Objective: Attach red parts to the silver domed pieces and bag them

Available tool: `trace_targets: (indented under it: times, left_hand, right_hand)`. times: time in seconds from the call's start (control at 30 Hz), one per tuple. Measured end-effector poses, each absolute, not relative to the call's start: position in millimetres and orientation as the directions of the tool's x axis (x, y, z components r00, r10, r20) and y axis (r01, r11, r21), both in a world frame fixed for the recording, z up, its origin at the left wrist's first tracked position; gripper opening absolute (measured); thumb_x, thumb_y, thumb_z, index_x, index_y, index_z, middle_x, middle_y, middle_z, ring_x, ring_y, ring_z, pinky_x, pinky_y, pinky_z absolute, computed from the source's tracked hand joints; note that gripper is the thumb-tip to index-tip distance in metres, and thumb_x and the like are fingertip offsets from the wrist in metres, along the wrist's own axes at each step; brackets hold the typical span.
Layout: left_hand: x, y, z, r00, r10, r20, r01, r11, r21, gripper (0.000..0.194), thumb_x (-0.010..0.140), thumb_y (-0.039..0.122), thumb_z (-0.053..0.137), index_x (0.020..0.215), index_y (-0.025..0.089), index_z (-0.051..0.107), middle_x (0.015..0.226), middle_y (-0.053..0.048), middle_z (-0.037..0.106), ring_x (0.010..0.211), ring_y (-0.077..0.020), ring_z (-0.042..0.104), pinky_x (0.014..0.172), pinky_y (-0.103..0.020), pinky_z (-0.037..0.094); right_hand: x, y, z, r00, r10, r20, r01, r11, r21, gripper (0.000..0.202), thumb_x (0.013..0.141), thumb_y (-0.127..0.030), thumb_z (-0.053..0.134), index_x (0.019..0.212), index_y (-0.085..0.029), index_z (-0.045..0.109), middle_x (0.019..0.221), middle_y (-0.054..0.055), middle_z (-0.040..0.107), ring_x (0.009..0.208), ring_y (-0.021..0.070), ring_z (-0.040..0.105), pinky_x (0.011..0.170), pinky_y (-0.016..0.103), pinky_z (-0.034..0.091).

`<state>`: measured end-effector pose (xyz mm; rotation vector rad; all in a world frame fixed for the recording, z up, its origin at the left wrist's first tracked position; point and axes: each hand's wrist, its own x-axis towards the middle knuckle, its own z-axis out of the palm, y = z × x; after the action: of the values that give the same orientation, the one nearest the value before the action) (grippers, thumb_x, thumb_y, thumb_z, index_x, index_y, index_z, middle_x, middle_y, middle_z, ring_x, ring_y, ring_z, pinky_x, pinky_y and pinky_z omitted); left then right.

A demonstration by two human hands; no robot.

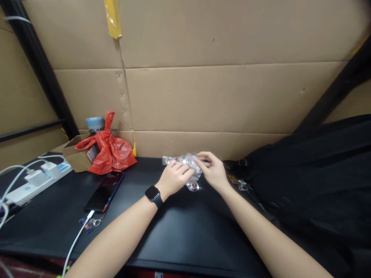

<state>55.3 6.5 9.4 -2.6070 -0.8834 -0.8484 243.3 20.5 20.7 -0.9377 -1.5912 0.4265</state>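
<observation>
A small heap of clear, shiny plastic packets (189,159) lies at the back of the black table, with bits of red showing inside. My left hand (174,177), wearing a black watch (153,195), is closed over the left side of the heap with its fingers bent. From the right, my right hand (214,173) pinches the edge of the packets between thumb and fingers. Just below them, a round clear disc (193,186) with a red centre rests on the tabletop. What exactly the packets contain is too small to tell.
On the left are a charging phone (106,192), a red plastic bag (111,152), a cardboard box (77,156), a blue-lidded jar (95,123) and a white power strip (37,183). A black bag (313,181) fills the right side. Cardboard walls (203,100) stand behind.
</observation>
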Motion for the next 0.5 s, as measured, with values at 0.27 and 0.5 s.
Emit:
trace_targets:
  times: [0.27, 0.5]
  left_hand:
    - [32.0, 24.5, 18.1, 0.576, 0.583, 0.573, 0.697, -0.717, 0.029, 0.026, 0.1, 0.022, 0.042, 0.106, 0.022, 0.068, 0.11, -0.011, 0.068, 0.1, -0.0245, 0.06, 0.089, -0.038, 0.039]
    - [-23.1, 60.6, -1.1, 0.234, 0.85, 0.472, 0.963, -0.27, 0.009, 0.027, 0.096, 0.018, 0.043, 0.106, 0.018, 0.068, 0.112, -0.014, 0.067, 0.103, -0.0299, 0.06, 0.084, -0.04, 0.041]
  right_hand:
    - [254.0, 32.2, 11.2, -0.067, 0.84, 0.538, 0.342, 0.526, -0.779, 0.032, 0.093, -0.047, 0.053, 0.11, -0.021, 0.058, 0.101, 0.009, 0.07, 0.079, 0.0199, 0.068, 0.068, 0.032, 0.056]
    - [272.2, 45.8, -9.9, -0.494, 0.737, 0.462, 0.634, 0.669, -0.389, 0.031, 0.09, -0.017, 0.051, 0.116, -0.02, 0.067, 0.127, 0.011, 0.066, 0.122, 0.0264, 0.059, 0.108, 0.046, 0.042]
